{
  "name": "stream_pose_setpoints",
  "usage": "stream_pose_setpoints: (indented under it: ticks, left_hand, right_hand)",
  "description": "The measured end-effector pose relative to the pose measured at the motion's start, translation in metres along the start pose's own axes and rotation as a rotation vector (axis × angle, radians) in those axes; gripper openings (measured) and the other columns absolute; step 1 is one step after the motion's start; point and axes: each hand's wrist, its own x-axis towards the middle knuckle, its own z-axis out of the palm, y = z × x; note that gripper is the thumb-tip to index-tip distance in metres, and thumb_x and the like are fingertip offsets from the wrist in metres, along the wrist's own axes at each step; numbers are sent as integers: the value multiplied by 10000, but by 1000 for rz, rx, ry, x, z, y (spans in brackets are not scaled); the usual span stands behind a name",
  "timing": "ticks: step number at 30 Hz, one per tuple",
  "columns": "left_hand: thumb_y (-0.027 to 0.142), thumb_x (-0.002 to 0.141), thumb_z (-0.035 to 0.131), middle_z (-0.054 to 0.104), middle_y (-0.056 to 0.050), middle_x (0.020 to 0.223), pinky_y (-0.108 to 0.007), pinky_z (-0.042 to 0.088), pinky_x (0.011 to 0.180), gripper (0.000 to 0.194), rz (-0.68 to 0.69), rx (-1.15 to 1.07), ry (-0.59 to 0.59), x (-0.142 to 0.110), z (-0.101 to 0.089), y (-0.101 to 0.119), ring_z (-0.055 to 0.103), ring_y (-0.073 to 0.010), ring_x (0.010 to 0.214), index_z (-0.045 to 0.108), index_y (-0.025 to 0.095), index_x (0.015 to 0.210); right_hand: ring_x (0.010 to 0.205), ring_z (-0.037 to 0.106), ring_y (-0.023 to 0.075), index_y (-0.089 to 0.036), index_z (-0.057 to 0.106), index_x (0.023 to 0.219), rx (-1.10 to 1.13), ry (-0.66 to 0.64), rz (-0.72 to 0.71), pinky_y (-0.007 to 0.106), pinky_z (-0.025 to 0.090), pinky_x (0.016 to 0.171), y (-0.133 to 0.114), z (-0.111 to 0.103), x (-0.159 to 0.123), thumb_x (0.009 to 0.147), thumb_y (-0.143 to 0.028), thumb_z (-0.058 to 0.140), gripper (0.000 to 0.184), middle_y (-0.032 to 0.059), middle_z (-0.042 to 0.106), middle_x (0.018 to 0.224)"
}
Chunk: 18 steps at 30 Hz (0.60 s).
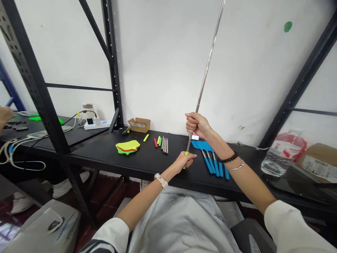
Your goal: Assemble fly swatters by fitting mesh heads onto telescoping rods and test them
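A long silver telescopic rod (206,73) stands extended and slightly tilted in front of me, its top beyond the upper edge of view. My left hand (185,160) is closed around the yellow-green handle (186,153) at its lower end. Higher up, my right hand (197,124) is wrapped round the metal shaft. Several blue fly swatters (210,160) lie to the right, partly behind my right forearm. Left of my hands are several short silver rods (164,145), red, yellow and green handles (156,142), and a stack of yellow, red and green swatter heads (128,146).
A small open cardboard box (139,125) sits near the wall, beside a cutter (126,131). Rightward stand a large water bottle (279,158) and a bigger carton (319,161). Black shelf posts (34,70) flank the black table (100,151). Another person's hand (5,114) shows at far left.
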Motion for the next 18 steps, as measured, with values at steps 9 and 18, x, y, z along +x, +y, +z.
stream_pose_setpoints:
  ticks: [9, 18]
  left_hand:
    - [337, 664, 622, 180, 107, 313, -223, 33, 377, 508, -15, 14, -16, 1, -1, -1, 133, -6, 294, 176, 206, 459]
    - [347, 662, 623, 182, 103, 300, -223, 45, 371, 525, -16, 37, -14, 1, -1, 0, 134, -8, 290, 169, 208, 440]
  right_hand:
    - [343, 76, 40, -174, 143, 444, 9, 34, -37, 180, 97, 350, 5, 3, -5, 812, -233, 428, 469, -70, 79, 396]
    - [345, 89, 41, -175, 146, 437, 0, -56, 11, 180, 118, 354, 5, -1, -5, 802, -239, 447, 477, -69, 85, 388]
